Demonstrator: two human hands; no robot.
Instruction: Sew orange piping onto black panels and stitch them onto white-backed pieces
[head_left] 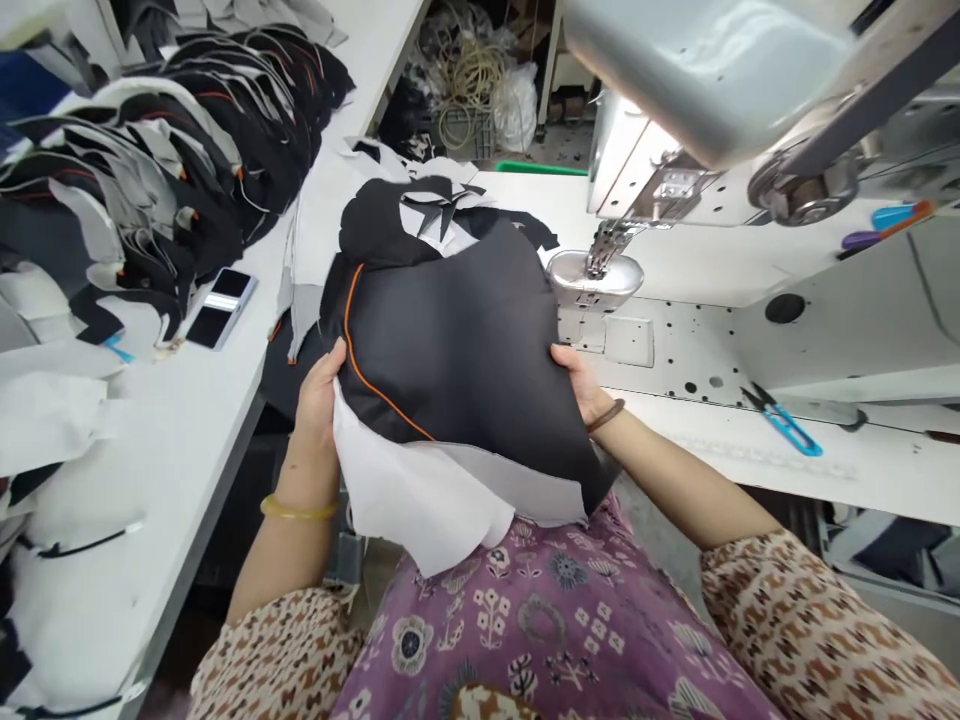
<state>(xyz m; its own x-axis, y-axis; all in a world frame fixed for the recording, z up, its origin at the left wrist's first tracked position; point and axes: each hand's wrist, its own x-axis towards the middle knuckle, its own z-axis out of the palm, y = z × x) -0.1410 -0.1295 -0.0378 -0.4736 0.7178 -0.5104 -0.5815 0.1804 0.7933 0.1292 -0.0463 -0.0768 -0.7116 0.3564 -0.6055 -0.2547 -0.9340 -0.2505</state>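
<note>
A sewn black fabric panel (480,340) with a curved orange piping line (360,365) is stretched between my two hands, in front of the sewing machine. My left hand (319,395) pinches its left edge, thumb on top and the fingers mostly hidden beneath. On the right edge, my right hand (581,385) grips the panel the same way, close to the machine bed. A white backing flap (420,490) hangs from the panel's near edge over my lap. The machine's presser foot (600,250) stands just beyond the panel's right edge, apart from it.
Blue thread snips (787,425) lie on the machine table at right. A long stack of black and grey cut pieces (187,150) covers the left table, with a phone (221,308) beside it. Fabric scraps (442,215) lie behind the panel.
</note>
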